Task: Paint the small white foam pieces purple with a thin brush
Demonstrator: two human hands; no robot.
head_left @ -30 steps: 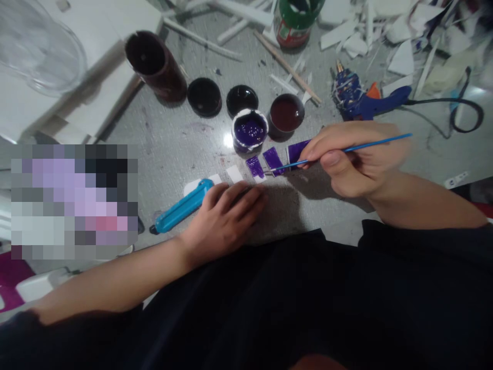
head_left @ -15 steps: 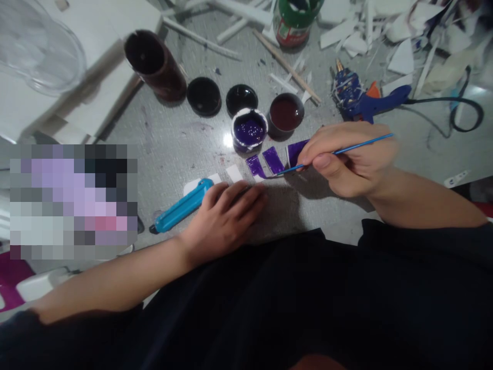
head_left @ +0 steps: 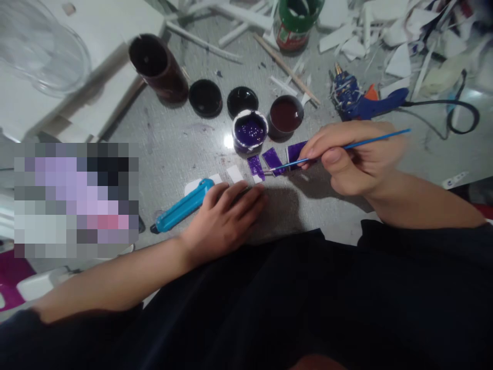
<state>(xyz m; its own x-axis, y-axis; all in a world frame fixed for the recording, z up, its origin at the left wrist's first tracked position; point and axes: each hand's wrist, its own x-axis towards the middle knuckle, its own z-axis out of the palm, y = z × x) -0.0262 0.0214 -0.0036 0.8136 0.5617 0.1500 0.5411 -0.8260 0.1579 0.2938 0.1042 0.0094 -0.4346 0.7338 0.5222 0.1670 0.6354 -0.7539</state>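
Observation:
My right hand (head_left: 352,159) pinches a thin blue paintbrush (head_left: 370,140), its tip resting on small purple-painted strips (head_left: 271,160) on the grey table. My left hand (head_left: 225,218) lies flat on the table with fingers stretched, pressing near the lower end of the strips. Two unpainted white strips (head_left: 233,173) lie just beyond its fingertips. A pot of purple paint (head_left: 249,131) stands open right behind the strips.
A teal utility knife (head_left: 181,208) lies left of my left hand. Behind are a dark red paint pot (head_left: 285,115), two black lids (head_left: 204,96), a dark cylinder (head_left: 157,67), a green can (head_left: 296,20), a blue glue gun (head_left: 365,97) and white scraps (head_left: 385,31).
The brush tip slid back and forth over the purple strips, and its handle end swung a little. My left hand stayed put.

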